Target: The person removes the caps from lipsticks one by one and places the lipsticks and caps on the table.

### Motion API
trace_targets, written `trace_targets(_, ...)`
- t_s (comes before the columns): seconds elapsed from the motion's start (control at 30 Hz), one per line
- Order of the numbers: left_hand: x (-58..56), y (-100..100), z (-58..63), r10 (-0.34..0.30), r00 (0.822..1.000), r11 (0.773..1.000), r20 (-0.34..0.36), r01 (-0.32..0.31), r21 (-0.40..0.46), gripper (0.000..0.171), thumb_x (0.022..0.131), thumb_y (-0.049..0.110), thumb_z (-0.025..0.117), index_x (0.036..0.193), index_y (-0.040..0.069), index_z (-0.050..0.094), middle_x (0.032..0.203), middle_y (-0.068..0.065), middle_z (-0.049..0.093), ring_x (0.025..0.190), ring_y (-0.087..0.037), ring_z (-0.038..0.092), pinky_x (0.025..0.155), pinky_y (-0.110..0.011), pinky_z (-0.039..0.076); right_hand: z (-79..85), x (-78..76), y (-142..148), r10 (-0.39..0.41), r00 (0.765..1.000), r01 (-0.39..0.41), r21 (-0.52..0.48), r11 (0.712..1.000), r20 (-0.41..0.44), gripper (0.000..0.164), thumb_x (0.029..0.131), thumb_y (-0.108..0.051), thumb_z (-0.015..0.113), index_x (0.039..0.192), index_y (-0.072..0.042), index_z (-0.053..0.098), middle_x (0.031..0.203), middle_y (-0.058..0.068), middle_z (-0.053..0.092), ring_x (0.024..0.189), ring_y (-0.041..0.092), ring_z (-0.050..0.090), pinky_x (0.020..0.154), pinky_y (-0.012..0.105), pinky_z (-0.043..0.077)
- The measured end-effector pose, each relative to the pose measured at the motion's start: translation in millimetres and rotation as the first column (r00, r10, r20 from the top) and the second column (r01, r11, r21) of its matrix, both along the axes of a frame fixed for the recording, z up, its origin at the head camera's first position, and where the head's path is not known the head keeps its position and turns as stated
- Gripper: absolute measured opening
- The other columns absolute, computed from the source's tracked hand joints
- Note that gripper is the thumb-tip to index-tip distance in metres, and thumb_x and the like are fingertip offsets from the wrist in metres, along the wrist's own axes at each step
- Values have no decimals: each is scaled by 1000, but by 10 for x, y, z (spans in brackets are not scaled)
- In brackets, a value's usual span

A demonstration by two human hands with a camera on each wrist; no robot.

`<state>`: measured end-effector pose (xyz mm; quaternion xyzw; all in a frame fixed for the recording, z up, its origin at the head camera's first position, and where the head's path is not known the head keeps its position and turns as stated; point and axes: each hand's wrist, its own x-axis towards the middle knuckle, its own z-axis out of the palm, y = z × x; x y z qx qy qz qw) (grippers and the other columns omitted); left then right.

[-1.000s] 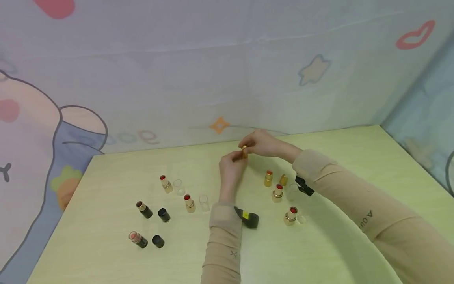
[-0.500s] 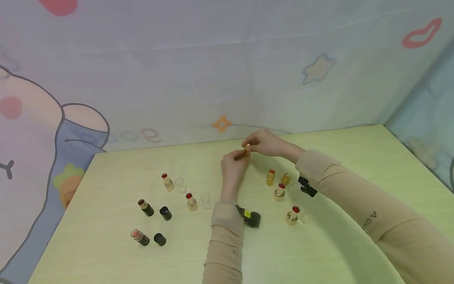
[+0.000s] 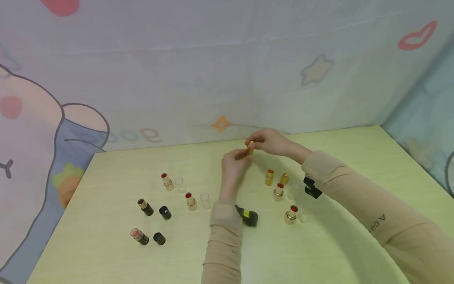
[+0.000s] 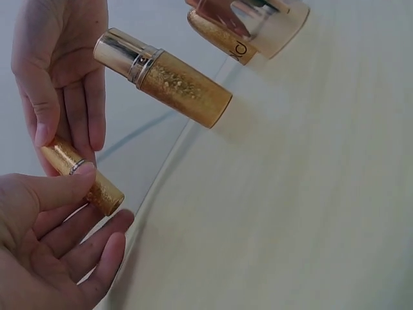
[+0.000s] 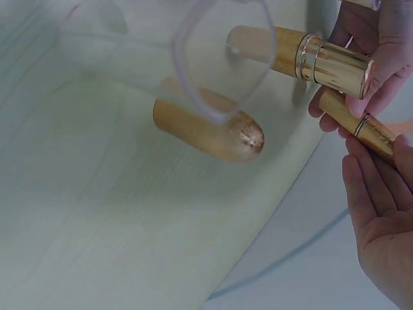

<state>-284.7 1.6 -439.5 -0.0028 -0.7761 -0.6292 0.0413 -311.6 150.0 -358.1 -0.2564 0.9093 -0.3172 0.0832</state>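
Note:
A slim gold lipstick tube is held up between both hands near the table's back edge. My left hand pinches its lower end, thumb across the tube near the silver band, as the left wrist view shows. Fingers of my right hand grip the other end, which is partly covered by the fingertips. The tube appears in one piece, cap and base meeting at the band. Close by, an uncapped gold lipstick with a red bullet stands upright, its rounded gold cap beside it on the table.
Right of the left forearm stand two uncapped lipsticks with clear caps. On the left are two more gold-based lipsticks, and two black-based ones beside black caps. A printed cloth hangs behind.
Both hands have shifted slightly right with the gold lipstick tube, and more of the tube shows between them. The right forearm has moved a little right. The standing lipsticks stay in place.

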Motion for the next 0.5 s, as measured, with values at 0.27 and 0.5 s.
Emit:
trace_targets(0.27, -26, -39, 38, -69, 997, 997, -17, 70, 18, 21, 85, 10, 72, 105, 3, 74, 102, -13, 74, 98, -23, 69, 87, -32, 53, 26, -14, 60, -6, 998, 9, -58, 998, 55, 25, 97, -6, 53, 118, 1, 65, 121, 22, 65, 105, 39, 66, 91, 49, 53)
trace_targets(0.5, -12, -56, 77, -97, 995, 995, -28, 97, -12, 19, 86, 13, 72, 103, 4, 74, 100, -13, 75, 97, -23, 68, 84, -31, 52, 58, 4, 92, -7, 996, 14, -79, 997, 88, 25, 97, -6, 53, 118, 1, 65, 120, 22, 66, 106, 36, 66, 91, 46, 53)
